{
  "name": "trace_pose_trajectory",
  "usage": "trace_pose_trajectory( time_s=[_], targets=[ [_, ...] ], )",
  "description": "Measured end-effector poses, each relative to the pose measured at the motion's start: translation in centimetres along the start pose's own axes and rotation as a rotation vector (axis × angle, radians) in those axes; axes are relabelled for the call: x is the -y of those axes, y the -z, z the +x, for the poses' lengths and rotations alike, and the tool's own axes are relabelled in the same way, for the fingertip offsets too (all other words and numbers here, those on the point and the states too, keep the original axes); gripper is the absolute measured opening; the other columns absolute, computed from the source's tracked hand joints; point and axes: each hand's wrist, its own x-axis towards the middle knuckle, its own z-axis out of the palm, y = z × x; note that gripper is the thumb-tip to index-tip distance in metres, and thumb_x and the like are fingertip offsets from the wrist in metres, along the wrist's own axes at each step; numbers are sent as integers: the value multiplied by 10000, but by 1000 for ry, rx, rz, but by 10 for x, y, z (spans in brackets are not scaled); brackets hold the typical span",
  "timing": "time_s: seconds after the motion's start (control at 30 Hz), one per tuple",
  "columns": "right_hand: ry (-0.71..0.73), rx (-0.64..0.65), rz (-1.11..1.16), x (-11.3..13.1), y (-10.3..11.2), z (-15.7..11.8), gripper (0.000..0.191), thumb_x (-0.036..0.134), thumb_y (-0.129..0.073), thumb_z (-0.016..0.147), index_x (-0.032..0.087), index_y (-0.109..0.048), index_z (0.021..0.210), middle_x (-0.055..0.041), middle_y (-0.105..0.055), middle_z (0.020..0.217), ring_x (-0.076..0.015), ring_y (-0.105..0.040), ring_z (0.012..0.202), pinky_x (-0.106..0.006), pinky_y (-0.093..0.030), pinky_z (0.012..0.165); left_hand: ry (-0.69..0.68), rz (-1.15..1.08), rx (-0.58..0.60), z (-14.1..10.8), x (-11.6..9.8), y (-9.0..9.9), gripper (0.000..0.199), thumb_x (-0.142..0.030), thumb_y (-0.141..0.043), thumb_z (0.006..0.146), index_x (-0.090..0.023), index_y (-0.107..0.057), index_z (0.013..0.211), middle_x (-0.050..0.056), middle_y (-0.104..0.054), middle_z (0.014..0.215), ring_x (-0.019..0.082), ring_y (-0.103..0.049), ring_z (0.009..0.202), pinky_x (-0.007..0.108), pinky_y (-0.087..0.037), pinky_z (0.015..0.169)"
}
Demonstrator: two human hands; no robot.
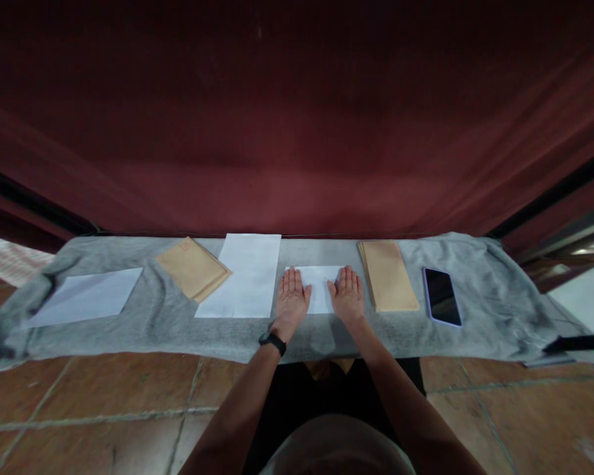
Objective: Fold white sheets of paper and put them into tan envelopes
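A small white sheet of paper (321, 290), perhaps folded, lies in front of me on a grey cloth (247, 336). My left hand (293, 298) rests flat on its left part, fingers straight and pointing away from me. On the right part lies my right hand (347, 295), also flat, with its fingers stretched out. Between the two hands the paper's middle shows; the areas under the palms are hidden. Just left of my left hand is a larger white sheet (250, 277). Close to the right of my right hand sits a stack of brown envelopes (390, 277).
More brown envelopes (191, 267) lie at an angle, overlapping the larger sheet's left edge. Another white sheet (86, 295) is at the far left. A phone (441, 297) with a dark screen lies on the right. A dark red panel (297, 165) rises behind the cloth.
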Motion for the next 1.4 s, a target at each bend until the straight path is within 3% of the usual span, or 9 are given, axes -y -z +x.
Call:
trace_pose_trajectory(
  time_s=[0.6, 1.17, 1.27, 1.4],
  targets=[
    [-12, 55, -14, -4, 33, -43, 671, 429, -336, 1066, -36, -312, 1548, -291, -366, 1575, -353, -397, 1454, -512, -346, 1164, -3, -4, -90, -62, 3, 15, 648, -412, -353, 1046, -7, -321, 1551, 245, -341, 1597, 323, -306, 1511, 505, -300, 1233],
    [42, 80, -5, -8, 63, -89, 711, 492, -309, 1063, -1, -278, 1575, -265, -342, 1596, -353, -372, 1470, -523, -335, 1176, -27, 1, -96, -97, 4, 22, 637, -370, -373, 1043, -13, -286, 1564, 250, -348, 1592, 340, -304, 1510, 550, -304, 1222],
    [94, 113, 35, -1, 67, -89, 659, 466, -304, 1071, 53, -289, 1585, -217, -342, 1612, -322, -357, 1485, -522, -313, 1194, -79, -5, -89, -99, -3, 24, 611, -322, -366, 1040, -48, -273, 1579, 207, -344, 1609, 305, -266, 1528, 537, -286, 1238],
    [244, 228, 115, 16, 73, -88, 559, 395, -307, 1080, 115, -384, 1557, -134, -391, 1605, -263, -361, 1490, -463, -292, 1220, -263, -35, -18, -97, -19, 24, 602, -219, -355, 1011, -89, -260, 1591, 144, -336, 1628, 245, -241, 1540, 479, -291, 1250]
  ],
)
